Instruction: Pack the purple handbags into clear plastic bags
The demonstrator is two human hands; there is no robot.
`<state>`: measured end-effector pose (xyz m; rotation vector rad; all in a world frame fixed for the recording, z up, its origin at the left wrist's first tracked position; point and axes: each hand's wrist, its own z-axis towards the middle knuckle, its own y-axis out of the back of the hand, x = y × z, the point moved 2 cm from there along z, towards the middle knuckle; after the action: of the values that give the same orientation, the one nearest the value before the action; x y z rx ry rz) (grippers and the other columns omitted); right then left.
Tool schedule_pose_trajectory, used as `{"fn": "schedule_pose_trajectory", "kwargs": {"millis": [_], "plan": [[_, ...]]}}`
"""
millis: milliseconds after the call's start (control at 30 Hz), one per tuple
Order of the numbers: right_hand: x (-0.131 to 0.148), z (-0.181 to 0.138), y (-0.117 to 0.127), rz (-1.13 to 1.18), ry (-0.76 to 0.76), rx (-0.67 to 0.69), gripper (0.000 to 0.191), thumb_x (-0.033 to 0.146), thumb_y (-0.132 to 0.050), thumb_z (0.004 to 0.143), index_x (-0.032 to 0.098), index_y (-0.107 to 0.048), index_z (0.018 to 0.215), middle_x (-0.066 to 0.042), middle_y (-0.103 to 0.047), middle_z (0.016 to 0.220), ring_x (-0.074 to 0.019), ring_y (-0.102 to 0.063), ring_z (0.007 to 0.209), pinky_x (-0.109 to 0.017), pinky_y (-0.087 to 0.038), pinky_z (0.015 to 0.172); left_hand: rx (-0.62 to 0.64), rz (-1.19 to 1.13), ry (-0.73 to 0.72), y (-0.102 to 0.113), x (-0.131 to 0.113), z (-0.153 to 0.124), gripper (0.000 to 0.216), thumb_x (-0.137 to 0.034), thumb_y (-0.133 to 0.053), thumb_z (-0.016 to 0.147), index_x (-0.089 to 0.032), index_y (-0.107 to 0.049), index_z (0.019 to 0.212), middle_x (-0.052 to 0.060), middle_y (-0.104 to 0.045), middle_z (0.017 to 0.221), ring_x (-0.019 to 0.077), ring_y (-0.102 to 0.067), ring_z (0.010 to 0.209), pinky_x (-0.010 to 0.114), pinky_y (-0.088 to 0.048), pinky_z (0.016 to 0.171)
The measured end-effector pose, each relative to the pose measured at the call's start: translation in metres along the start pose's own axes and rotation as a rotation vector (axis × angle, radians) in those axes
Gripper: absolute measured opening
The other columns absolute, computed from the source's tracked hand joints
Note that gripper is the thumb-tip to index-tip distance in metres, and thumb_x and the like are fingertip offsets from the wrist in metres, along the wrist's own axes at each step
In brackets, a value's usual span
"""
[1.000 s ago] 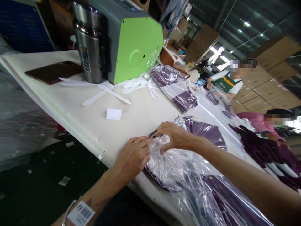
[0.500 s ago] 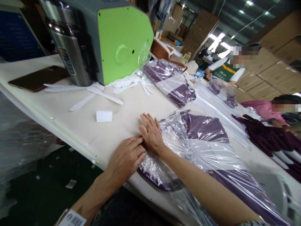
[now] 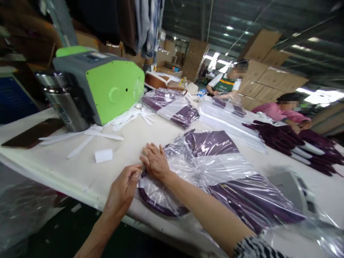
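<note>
In front of me on the table lies a purple-and-white item in a clear plastic bag (image 3: 204,170), its film wrinkled and shiny. A curved purple band shows at its near left end. My left hand (image 3: 124,186) has its fingers and thumb pinched together on the film at that left edge. Right beside it, my right hand (image 3: 156,162) rests flat on the plastic, fingers stretched out. A small white roll (image 3: 103,156) lies on the table to the left of both hands.
A green and grey machine (image 3: 115,91) stands at the back left, beside a steel flask (image 3: 64,107), a dark phone (image 3: 32,132) and white strips (image 3: 129,118). Another wrapped purple item (image 3: 172,107) lies behind. Purple-and-white pieces (image 3: 292,143) are piled right. Two people work across the table.
My left hand has gone from fingers laid flat beside the right hand to a pinch on the bag's edge. The view has tilted up, so more of the room shows.
</note>
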<state>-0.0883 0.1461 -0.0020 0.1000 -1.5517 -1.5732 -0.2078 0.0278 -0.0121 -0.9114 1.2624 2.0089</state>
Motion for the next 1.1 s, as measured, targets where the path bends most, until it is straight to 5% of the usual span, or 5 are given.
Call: {"fn": "schedule_pose_trajectory", "kwargs": {"millis": [200,367,533,733,1100], "plan": [[0.002,0.002,0.058,0.313,-0.125,-0.046,0.051,0.042,-0.020,0.108,0.018,-0.057,0.134,-0.009,-0.061,0.140,-0.0170,-0.054,0.131,-0.035,-0.042,0.110,0.033,-0.007,0.214,0.003,0.016,0.010,0.050,-0.064,-0.043,0.089,-0.023,-0.061,0.112,0.007,-0.075,0.110,0.0261,-0.071,0.101,0.039,-0.055,0.091],[0.042,-0.102,0.121,0.224,0.029,0.012,0.055,0.050,-0.051,0.099,0.013,-0.054,0.139,-0.014,-0.060,0.140,-0.0241,-0.054,0.130,-0.038,-0.041,0.112,0.218,0.233,0.190,0.005,0.001,0.043,0.051,-0.061,-0.040,0.090,-0.020,-0.062,0.110,0.010,-0.074,0.105,0.0284,-0.072,0.094,0.042,-0.057,0.085],[0.025,-0.241,0.166,-0.120,0.083,0.011,0.053,0.042,-0.057,0.097,0.022,-0.048,0.145,-0.008,-0.052,0.149,-0.0235,-0.039,0.144,-0.047,-0.017,0.125,0.187,0.453,-0.489,-0.018,-0.070,0.034,0.051,-0.052,-0.048,0.093,-0.018,-0.056,0.129,0.013,-0.063,0.132,0.0296,-0.060,0.122,0.047,-0.048,0.104],[-0.110,-0.359,0.240,-0.663,-0.441,-0.371,0.058,0.002,-0.046,0.082,0.013,-0.054,0.139,-0.017,-0.057,0.142,-0.0299,-0.050,0.135,-0.050,-0.037,0.116,0.369,0.518,-1.248,-0.105,-0.147,-0.064,0.056,-0.014,-0.044,0.094,-0.018,-0.040,0.150,0.004,-0.050,0.152,0.0210,-0.038,0.144,0.039,-0.025,0.121],[-0.174,-0.401,0.247,-0.329,-0.547,-0.191,0.075,-0.003,-0.047,0.067,0.012,-0.056,0.140,-0.017,-0.055,0.145,-0.0280,-0.049,0.137,-0.049,-0.036,0.117,0.442,0.299,-1.354,-0.165,-0.178,-0.071,0.034,-0.003,-0.044,0.090,-0.015,-0.065,0.114,0.008,-0.077,0.107,0.0184,-0.073,0.094,0.030,-0.059,0.081]]}}
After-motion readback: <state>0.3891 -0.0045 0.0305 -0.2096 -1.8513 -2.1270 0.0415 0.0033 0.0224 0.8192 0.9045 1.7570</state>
